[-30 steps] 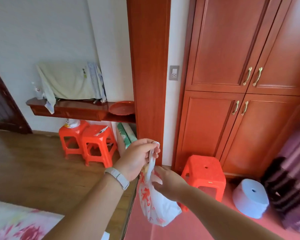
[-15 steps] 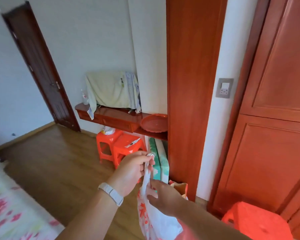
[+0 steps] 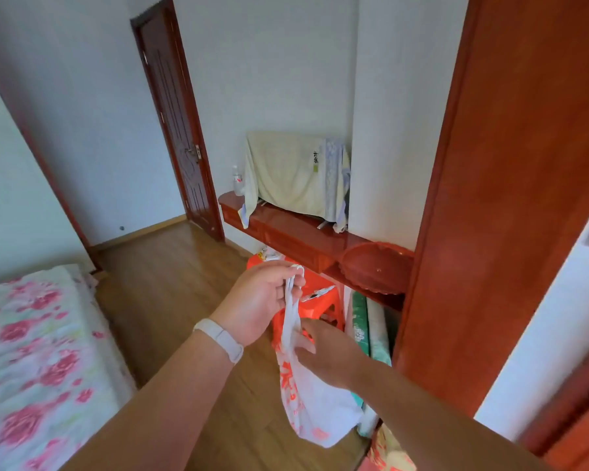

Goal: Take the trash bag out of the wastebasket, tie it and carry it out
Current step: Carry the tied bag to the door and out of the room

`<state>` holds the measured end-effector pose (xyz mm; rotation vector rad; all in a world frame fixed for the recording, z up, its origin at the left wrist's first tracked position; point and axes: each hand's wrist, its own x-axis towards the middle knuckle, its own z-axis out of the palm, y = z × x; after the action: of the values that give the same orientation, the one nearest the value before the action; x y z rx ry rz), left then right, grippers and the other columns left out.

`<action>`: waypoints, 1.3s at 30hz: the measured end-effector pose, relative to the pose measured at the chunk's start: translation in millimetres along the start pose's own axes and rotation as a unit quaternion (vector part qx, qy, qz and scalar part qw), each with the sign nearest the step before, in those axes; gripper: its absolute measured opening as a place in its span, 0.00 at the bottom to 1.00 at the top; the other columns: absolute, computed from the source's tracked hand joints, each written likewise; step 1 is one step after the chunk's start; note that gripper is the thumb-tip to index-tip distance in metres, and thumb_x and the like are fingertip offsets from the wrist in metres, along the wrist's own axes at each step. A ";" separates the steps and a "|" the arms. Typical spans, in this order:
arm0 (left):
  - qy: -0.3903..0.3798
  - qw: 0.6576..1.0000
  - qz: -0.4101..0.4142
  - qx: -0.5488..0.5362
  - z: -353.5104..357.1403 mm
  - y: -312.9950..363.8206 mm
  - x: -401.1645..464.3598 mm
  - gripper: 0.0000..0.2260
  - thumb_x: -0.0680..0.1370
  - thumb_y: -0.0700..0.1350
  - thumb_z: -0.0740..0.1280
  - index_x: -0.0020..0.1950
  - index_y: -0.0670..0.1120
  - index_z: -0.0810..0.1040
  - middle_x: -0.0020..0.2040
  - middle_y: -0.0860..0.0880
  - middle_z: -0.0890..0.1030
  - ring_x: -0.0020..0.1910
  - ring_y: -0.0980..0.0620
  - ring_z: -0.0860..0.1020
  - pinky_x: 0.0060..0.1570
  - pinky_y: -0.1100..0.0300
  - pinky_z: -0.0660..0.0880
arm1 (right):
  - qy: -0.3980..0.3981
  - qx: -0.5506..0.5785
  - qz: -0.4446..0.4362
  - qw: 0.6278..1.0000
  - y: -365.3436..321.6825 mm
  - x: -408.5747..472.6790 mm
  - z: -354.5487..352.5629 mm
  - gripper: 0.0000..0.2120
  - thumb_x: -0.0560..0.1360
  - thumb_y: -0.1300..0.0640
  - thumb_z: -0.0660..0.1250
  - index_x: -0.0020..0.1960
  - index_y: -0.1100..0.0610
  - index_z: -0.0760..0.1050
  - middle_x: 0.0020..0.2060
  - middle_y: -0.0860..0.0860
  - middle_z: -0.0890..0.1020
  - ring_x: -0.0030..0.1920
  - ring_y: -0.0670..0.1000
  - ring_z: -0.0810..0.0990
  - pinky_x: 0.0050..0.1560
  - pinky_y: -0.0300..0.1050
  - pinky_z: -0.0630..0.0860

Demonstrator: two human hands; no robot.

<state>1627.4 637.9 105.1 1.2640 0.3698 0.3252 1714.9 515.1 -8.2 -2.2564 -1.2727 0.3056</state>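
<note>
A white plastic trash bag [image 3: 315, 407] with red print hangs in the air in front of me, its top twisted into a thin neck. My left hand [image 3: 259, 300], with a white band on the wrist, pinches the handles at the top of that neck. My right hand [image 3: 327, 353] rests against the bag's neck just below, fingers curled on the plastic. The bag's body sags below my right forearm. No wastebasket is in view.
A dark wooden door [image 3: 177, 130] stands shut in the far corner. A bed with a rose-print cover [image 3: 38, 362] is at left. Ahead are a red wall shelf [image 3: 286, 229] with a cloth-covered object, red stools [image 3: 317, 300], rolled mats, and a wooden door frame [image 3: 490, 198] at right.
My view has swung left, from the wardrobe and red stool toward the bed and the dark door. Both hands keep hold of the bag's neck in much the same grip.
</note>
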 end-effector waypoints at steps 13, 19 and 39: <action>0.018 1.000 -0.006 -0.024 -157.0 48.0 163.8 0.08 0.77 0.36 0.65 0.43 0.39 0.84 0.38 0.43 0.83 0.41 0.46 0.81 0.54 0.49 0.75 | -0.059 -0.037 -0.014 0.997 -37.7 226.6 31.8 0.19 0.80 0.45 0.61 0.69 0.49 0.68 0.66 0.47 0.77 0.63 0.49 0.77 0.62 0.43 0.74; 0.046 0.998 0.028 -0.030 -226.6 81.3 205.8 0.08 0.78 0.37 0.64 0.51 0.36 0.81 0.38 0.44 0.83 0.39 0.49 0.82 0.47 0.56 0.78 | -0.072 -0.050 -0.046 0.995 -70.5 323.0 44.8 0.19 0.79 0.45 0.62 0.68 0.50 0.69 0.64 0.46 0.78 0.63 0.51 0.78 0.62 0.44 0.75; 0.194 0.981 0.024 0.016 -410.0 135.4 425.5 0.10 0.79 0.39 0.61 0.50 0.36 0.81 0.39 0.43 0.80 0.35 0.49 0.77 0.41 0.57 0.76 | -0.180 0.013 -0.168 0.969 -95.9 644.8 111.5 0.14 0.80 0.46 0.61 0.62 0.50 0.73 0.56 0.47 0.80 0.50 0.50 0.82 0.50 0.38 0.79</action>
<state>1822.8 1211.6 91.1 1.2413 0.6788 0.6128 1939.2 1137.2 -10.7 -1.9732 -1.7948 0.6205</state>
